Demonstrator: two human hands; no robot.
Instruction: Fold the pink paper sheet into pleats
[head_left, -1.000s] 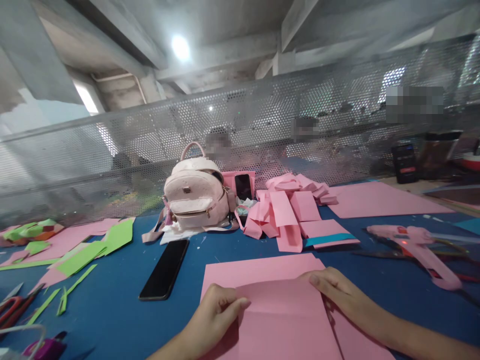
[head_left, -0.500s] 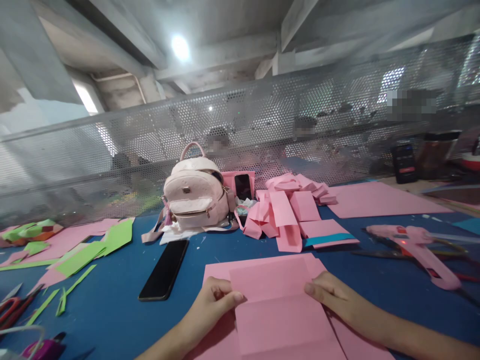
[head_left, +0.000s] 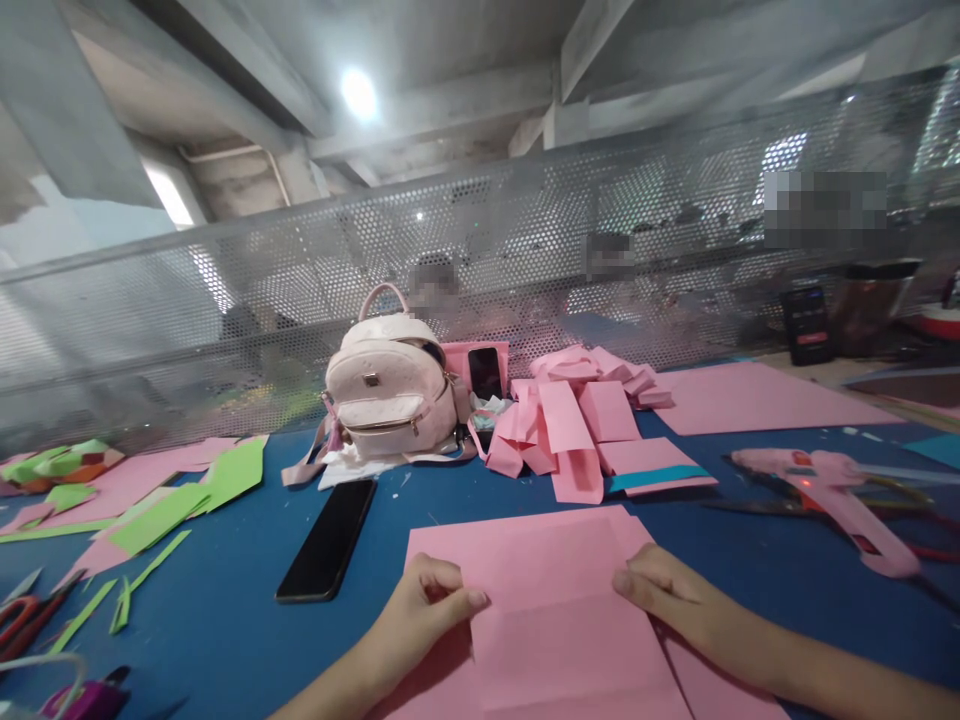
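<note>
A creased sheet of pink paper (head_left: 559,620) is held by its two side edges at the front of the blue table. My left hand (head_left: 431,615) pinches its left edge, thumb on top. On the right edge, my right hand (head_left: 671,600) grips the sheet between thumb and curled fingers. More pink sheets (head_left: 435,540) lie flat beneath it. Fold lines run across the held sheet, and its near end is cut off by the bottom of the view.
A black phone (head_left: 328,540) lies left of the paper. Behind stand a pale pink backpack (head_left: 386,385) and a heap of pink paper pieces (head_left: 574,410). A pink glue gun (head_left: 832,500) rests at right, scissors (head_left: 34,620) and green paper (head_left: 187,500) at left. A perforated metal screen (head_left: 510,240) backs the table.
The held paper looks slightly flatter, its crosswise crease fainter. My right thumb has shifted a touch to the right; otherwise both hands keep their places.
</note>
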